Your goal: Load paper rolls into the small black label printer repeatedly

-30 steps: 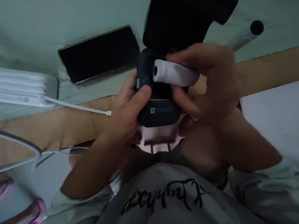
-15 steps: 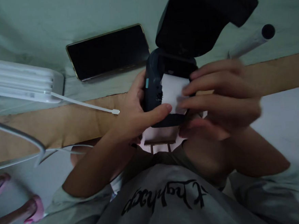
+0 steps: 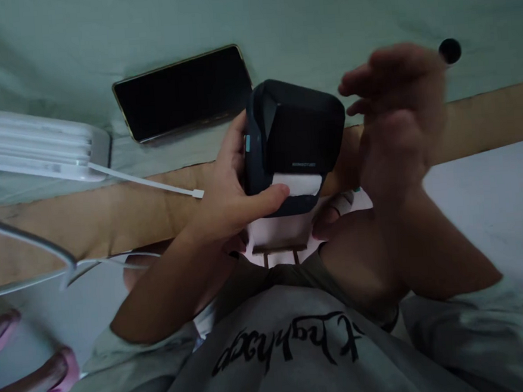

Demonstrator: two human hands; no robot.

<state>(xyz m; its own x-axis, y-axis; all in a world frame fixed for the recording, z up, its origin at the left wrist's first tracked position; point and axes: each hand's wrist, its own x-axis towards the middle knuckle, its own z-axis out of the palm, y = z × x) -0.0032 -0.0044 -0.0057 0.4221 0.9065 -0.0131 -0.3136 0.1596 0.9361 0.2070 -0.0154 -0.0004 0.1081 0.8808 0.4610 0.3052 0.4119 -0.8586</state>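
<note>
My left hand (image 3: 229,192) grips a small dark label printer (image 3: 295,137) from its left side, thumb across the front. The printer's lid is down, and a strip of white paper (image 3: 297,184) sticks out of the slot at the front. To the right of the printer my right hand (image 3: 394,115) is raised and blurred by motion. It holds nothing, and its fingers are loosely curled and apart. Behind that hand only the dark end of a white tube (image 3: 449,51) shows.
A black phone (image 3: 183,94) lies face up on the green sheet (image 3: 98,40) behind the printer. A white power strip (image 3: 34,152) with a white cable (image 3: 148,183) sits at the left. A wooden edge (image 3: 88,220) runs across below the sheet.
The white paper roll went from my right hand into the printer. The lid, open before, is now closed. My right hand has lifted away to the right.
</note>
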